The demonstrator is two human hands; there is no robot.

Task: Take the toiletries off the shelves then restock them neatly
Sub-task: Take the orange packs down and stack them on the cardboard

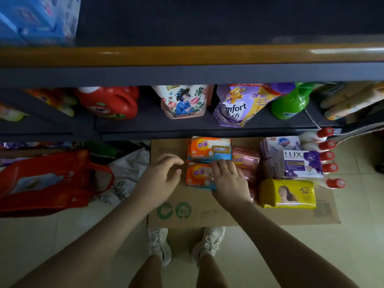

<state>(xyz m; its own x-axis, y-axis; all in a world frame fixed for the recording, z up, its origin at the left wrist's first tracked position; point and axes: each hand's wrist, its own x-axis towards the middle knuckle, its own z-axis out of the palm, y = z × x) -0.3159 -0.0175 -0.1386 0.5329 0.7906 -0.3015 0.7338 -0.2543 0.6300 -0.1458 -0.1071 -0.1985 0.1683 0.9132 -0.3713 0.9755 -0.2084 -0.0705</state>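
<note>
Right hand (227,179) fingers flat on near orange soap pack (198,176); left hand (164,173) fingers loosely spread, just left of it, on cardboard (207,213).

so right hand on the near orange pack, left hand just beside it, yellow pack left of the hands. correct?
Not quite: the head view shows the yellow pack right of the hands. The right hand does rest on the near orange pack, the left hand just beside it.

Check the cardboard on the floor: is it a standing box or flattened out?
Flattened. The cardboard lies as a flat sheet on the tiles, printed face up, and the orange soap packs and yellow pack rest on top of it, no walls around them.
</note>
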